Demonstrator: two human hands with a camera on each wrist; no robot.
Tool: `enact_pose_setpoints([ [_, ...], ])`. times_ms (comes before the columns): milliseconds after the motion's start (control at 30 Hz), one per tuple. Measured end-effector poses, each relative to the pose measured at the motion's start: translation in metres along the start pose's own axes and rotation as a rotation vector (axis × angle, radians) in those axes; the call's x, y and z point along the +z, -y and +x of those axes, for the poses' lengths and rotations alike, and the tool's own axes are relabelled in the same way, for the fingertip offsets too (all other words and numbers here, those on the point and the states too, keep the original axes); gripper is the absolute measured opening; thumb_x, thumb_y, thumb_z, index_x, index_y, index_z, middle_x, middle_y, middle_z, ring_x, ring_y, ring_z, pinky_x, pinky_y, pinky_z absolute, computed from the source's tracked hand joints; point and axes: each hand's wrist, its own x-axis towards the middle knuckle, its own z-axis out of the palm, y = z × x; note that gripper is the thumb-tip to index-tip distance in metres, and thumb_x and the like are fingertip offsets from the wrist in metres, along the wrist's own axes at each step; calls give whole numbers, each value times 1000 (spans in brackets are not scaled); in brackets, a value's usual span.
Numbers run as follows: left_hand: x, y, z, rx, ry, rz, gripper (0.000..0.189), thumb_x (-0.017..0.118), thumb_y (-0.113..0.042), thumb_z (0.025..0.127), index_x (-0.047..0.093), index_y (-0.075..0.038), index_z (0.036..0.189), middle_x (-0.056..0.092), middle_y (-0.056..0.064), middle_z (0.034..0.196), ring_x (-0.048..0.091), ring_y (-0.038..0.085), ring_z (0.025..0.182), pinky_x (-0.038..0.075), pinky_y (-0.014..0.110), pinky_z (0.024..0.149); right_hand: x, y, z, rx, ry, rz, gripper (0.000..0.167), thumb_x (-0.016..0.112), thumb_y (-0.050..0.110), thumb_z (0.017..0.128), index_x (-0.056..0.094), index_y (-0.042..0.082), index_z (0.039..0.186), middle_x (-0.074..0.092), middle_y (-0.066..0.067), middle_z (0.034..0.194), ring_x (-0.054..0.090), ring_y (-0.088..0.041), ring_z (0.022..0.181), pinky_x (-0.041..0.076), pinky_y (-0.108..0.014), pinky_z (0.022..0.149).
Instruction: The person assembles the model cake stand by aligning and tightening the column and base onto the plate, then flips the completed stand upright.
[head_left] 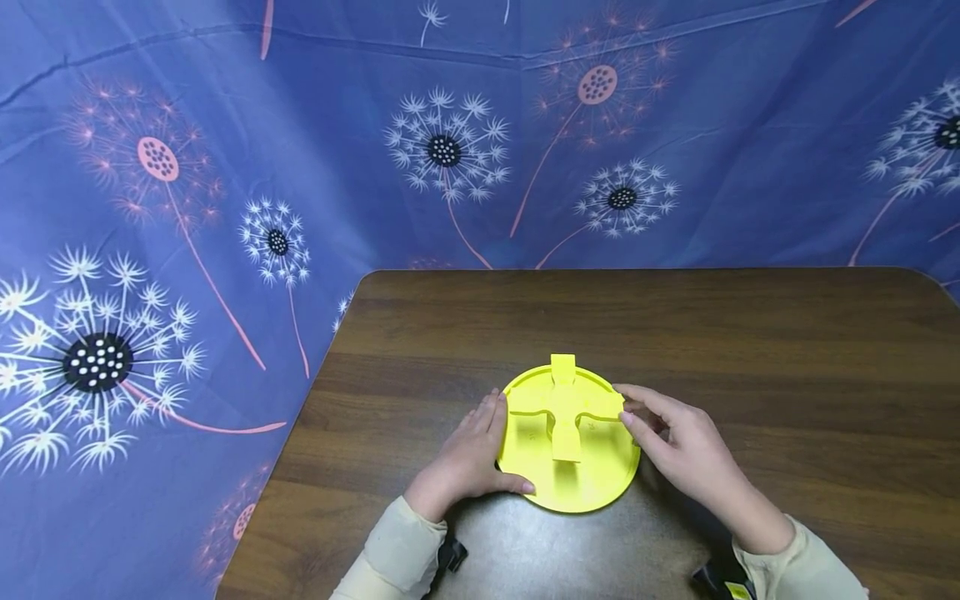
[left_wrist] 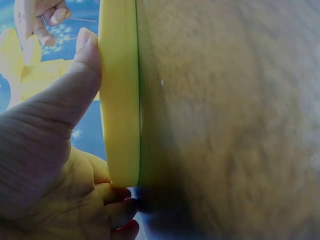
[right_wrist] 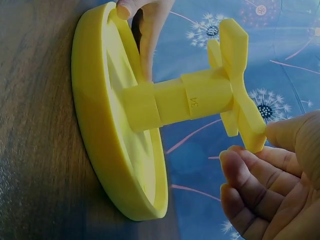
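A yellow round base (head_left: 588,483) with a raised rim lies flat on the table. From its middle rises a stepped yellow post (right_wrist: 172,102), upright, topped by a yellow four-armed cross piece (head_left: 564,400). My left hand (head_left: 471,454) grips the base at its left side, thumb (left_wrist: 86,55) over the rim and fingers along the outer wall. At the right, my right hand (head_left: 686,446) pinches the end of one cross arm between thumb and fingers, as the right wrist view shows. The head view hides most of the post under the cross.
The brown wooden table (head_left: 420,333) extends around the yellow piece on all sides. Behind it and to the left hangs a blue cloth (head_left: 337,125) with a dandelion print. Dark wrist devices (head_left: 452,554) sit at both sleeves.
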Motion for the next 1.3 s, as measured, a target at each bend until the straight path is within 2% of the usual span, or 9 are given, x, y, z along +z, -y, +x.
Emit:
enact_pose_setpoints([
  [67,1,0,0,4,-4,4,127,78,-64,69,9,1,155,9,18,162,13,29,148,21,45,117,1,1,-1,7,5,16,33,71,8,89,66,12,121,68,4,92,55,-6,66,46,-22,52],
  [267,2,0,0,5,-10,-10,128,78,-63,69,8,1,155,8,18,162,12,29,148,21,45,117,-1,6,-6,8,3,24,32,79,7,81,68,14,110,61,8,78,54,-4,66,44,-22,51],
  [367,3,0,0,4,-7,-17,128,78,-63,69,7,1,155,7,18,162,12,29,148,21,46,117,-1,8,-9,11,16,37,33,81,9,78,68,16,108,64,7,82,56,-2,67,45,-22,51],
  [567,2,0,0,10,-11,0,129,77,-64,69,7,1,155,7,19,162,13,29,148,22,46,117,1,11,-13,-6,25,61,34,83,10,77,68,16,106,70,6,91,60,0,69,46,-22,52],
  [933,4,2,-1,-4,-11,-7,129,77,-65,69,7,1,155,6,17,162,12,28,148,22,47,116,5,10,-10,-68,-7,54,35,84,5,72,73,11,104,72,5,88,62,1,69,49,-19,54],
  [1067,3,2,-1,-4,-8,-1,129,75,-66,69,7,0,155,6,17,162,12,29,148,22,47,116,7,10,-10,-65,-15,71,32,84,4,72,73,11,101,71,7,85,62,1,67,50,-20,53],
  [1300,2,0,-1,-11,-4,6,128,76,-66,69,8,0,155,7,17,162,12,29,148,23,47,116,11,10,-12,-71,-58,83,32,85,2,70,72,12,98,70,11,78,59,1,64,43,-15,47],
])
